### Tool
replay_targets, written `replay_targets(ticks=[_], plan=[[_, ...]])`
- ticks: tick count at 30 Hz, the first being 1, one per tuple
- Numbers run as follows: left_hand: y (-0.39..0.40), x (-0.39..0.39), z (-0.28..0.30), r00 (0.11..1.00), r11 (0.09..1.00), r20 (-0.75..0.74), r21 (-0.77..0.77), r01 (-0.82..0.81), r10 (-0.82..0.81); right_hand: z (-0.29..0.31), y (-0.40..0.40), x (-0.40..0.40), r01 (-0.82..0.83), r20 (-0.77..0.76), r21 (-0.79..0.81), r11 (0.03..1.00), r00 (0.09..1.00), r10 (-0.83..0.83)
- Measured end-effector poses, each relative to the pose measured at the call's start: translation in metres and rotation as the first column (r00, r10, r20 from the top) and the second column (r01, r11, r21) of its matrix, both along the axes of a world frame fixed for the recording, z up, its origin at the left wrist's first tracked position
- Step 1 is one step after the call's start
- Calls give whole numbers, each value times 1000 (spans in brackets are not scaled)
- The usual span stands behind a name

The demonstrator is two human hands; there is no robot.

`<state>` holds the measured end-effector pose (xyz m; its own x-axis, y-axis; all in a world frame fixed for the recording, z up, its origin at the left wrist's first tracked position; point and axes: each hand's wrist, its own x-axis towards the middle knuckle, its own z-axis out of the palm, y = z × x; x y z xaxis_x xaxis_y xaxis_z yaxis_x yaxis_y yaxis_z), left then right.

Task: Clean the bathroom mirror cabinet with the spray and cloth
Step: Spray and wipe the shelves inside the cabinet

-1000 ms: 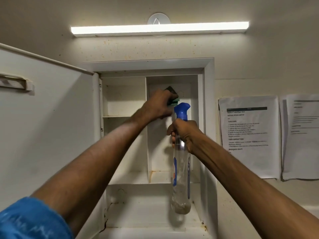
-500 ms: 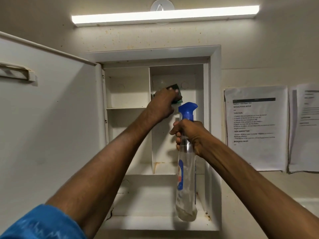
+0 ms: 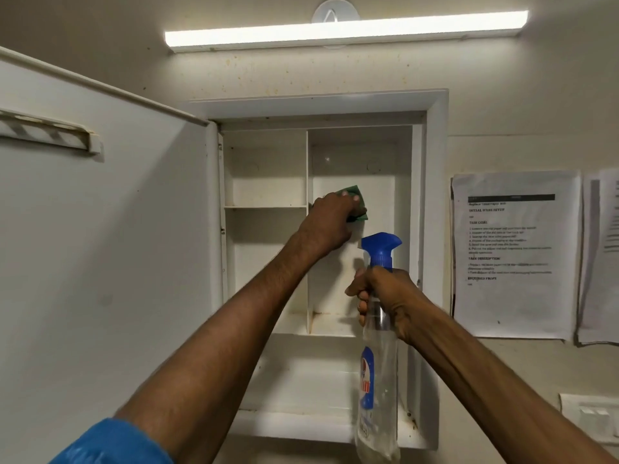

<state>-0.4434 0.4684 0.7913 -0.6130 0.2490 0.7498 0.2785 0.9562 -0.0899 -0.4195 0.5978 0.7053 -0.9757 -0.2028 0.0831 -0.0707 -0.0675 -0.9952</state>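
The white wall cabinet point(image 3: 432, 135) stands open, its door point(image 3: 117, 262) swung out to the left. Inside are a left column split by a shelf point(image 3: 264, 206) and a taller right compartment. My left hand point(image 3: 330, 219) reaches into the right compartment and holds a green cloth point(image 3: 359, 202) against its back wall; most of the cloth is hidden under the fingers. My right hand point(image 3: 385, 296) grips the neck of a clear spray bottle point(image 3: 376, 390) with a blue trigger head point(image 3: 381, 246), held upright in front of the cabinet's right side.
A lit strip light point(image 3: 345, 30) runs along the wall above the cabinet. Printed sheets point(image 3: 512, 256) are taped to the wall on the right, with a white switch plate point(image 3: 593, 416) lower down. The cabinet's bottom shelf point(image 3: 301, 376) has rust stains near its right corner.
My left hand has carried the cloth slightly lower and to the right on the back wall. The view has tilted up, so the cabinet and bottle sit lower in the frame.
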Motion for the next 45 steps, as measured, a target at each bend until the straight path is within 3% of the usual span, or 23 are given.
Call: replay_targets(ticks=[14,26,37,45], plan=[[3,2,-42,998,999,50,-27,-23,24,-30,8,22,-24,22,-61,998,999,25],[4,6,-113,974,998,227,-67,0,16,-67,28,39,35,61,-66,997,998,-31],[9,13,-114,964,996,254,-69,-58,74,-83,44,48,50,43,-68,996,998,-47],[17,14,-105,910,996,409,22,-89,72,-91,50,53,50,34,-35,998,998,-48]])
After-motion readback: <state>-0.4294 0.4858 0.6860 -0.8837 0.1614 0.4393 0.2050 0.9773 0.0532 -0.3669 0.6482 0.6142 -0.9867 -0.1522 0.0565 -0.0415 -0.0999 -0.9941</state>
